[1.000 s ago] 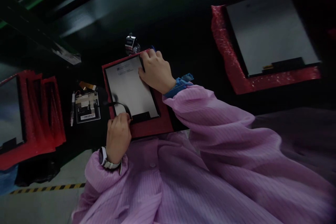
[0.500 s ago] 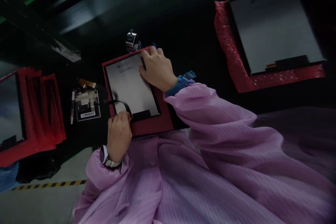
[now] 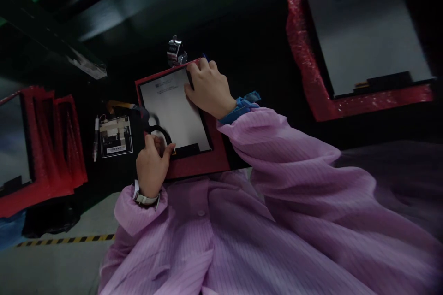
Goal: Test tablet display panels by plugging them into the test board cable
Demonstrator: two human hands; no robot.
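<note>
Lying flat on a red foam sheet (image 3: 204,163), a thin rectangular panel (image 3: 175,110) shows a pale, matte face with a small printed label near its far edge and a dark band along its near edge. The sheet rests on a black table (image 3: 242,46) — glossy, dim, with little detail visible.

Left hand (image 3: 151,166): fingers curled closed at the panel's near left corner, pinching a thin black cable (image 3: 161,130) that arcs in a loop over the panel face. The thumb lies against the near edge.

Right hand (image 3: 207,87): fingers bent, tips pressing down on the panel's far right corner; nothing is clasped in it. A blue strap (image 3: 240,106) circles the wrist above a lilac ribbed sleeve (image 3: 294,166).

A chrome tally counter (image 3: 175,50) stands just beyond the sheet's far edge. To the left lie a small circuit board (image 3: 115,137) and a slim pen (image 3: 96,140), well apart from the hand. A second panel (image 3: 367,37) on glittery red foam sits far right — a stack of red foam (image 3: 51,143) at far left.
</note>
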